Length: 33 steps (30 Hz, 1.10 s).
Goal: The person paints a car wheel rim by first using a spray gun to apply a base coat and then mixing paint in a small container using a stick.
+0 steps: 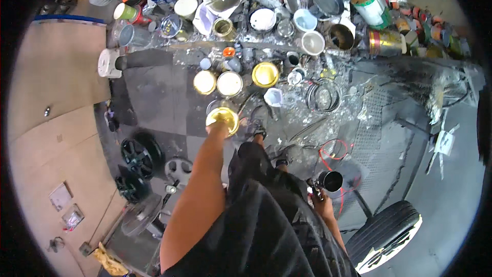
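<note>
My left hand (218,127) is closed on a gold-coloured round tin (230,119), with its fingers partly hidden against the tin. At the lower right my right hand (321,200) grips a spray gun (315,191) that has a black cup (333,180) on it. Just beyond the left hand stand a cream-topped can (229,83), another pale can (204,82) and a yellow-lidded can (265,74). A red hose (327,158) curls on the floor near the gun.
A crowded shelf of paint cans (263,19) runs across the top. Wheels (137,158) lie left of me, beside tan panels (61,82). A white stool (107,63) stands upper left. A tyre (384,231) is at lower right. Coiled cables (323,96) lie ahead.
</note>
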Motion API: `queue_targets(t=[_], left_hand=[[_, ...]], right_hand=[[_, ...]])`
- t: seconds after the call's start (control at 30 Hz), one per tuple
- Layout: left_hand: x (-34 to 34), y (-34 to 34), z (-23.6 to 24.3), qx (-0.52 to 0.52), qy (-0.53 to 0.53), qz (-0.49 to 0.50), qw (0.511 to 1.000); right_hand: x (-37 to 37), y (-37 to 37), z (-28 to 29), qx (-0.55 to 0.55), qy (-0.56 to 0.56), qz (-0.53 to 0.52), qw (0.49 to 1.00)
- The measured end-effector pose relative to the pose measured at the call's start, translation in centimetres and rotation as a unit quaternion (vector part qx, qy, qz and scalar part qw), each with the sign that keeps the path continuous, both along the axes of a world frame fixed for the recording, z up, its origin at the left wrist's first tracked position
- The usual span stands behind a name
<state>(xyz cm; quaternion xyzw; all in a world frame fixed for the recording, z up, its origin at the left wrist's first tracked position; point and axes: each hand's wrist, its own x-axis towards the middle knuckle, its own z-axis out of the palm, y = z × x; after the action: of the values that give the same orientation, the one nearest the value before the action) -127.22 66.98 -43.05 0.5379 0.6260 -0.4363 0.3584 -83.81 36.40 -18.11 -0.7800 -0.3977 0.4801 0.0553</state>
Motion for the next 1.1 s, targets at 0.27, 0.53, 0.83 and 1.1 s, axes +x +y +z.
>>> queue_targets(t=[0.27, 0.53, 0.83, 1.1], left_hand=[[-2.6, 6.8, 2.1, 0.068, -0.02, 0.093, 0.993], [-3.2, 8.0, 1.3, 0.143, -0.08, 0.194, 0.967], [9.7, 2.9, 9.1, 0.087, -0.529, 0.184, 0.824], [25.3, 1.2, 20.0, -0.05, -0.652, 0.727, 0.21]], right_hand=[[-0.8, 11.9, 4.7, -0.035, -0.025, 0.061, 0.997], [-3.7, 20.3, 6.9, -0.03, -0.005, 0.058, 0.998], [-4.7, 26.0, 1.1, 0.098, 0.022, 0.143, 0.985], [-9.1, 39.4, 3.4, 0.24, 0.083, 0.168, 0.953]])
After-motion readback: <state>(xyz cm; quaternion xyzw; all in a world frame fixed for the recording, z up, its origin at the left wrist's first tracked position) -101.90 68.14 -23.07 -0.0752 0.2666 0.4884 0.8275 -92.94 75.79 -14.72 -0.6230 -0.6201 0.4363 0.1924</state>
